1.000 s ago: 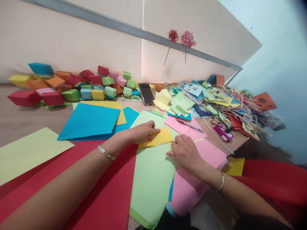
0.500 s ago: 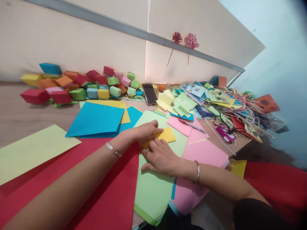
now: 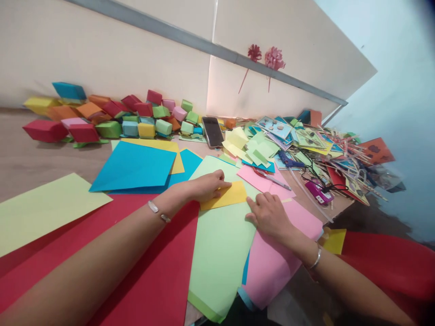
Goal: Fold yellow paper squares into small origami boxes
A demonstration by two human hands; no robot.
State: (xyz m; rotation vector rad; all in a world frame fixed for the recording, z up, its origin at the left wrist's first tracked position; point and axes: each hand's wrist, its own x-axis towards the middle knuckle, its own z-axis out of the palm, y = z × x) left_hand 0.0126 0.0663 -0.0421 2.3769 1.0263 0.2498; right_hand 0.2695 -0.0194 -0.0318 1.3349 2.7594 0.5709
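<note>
A small yellow paper (image 3: 226, 196) lies flat on a light green sheet (image 3: 217, 253). My left hand (image 3: 208, 185) rests on its upper left part, with the index finger stretched along the top edge and the other fingers curled under. At the right end of the yellow paper is my right hand (image 3: 270, 215), its index finger and thumb apart and the other fingers bent; nothing shows in it. Left of the green sheet are a large red sheet (image 3: 152, 262) and folded blue paper (image 3: 136, 165).
Colored paper boxes (image 3: 146, 130) line the wall at the left. Behind the hands is a phone (image 3: 213, 132). Scissors (image 3: 272, 178) lie on pink paper (image 3: 272, 271). Cards, sticks, a glue gun (image 3: 290, 159) and a purple device (image 3: 318, 192) crowd the right.
My right hand has moved right, off the middle of the yellow paper to its right end, uncovering more of it. My left hand has stayed in place.
</note>
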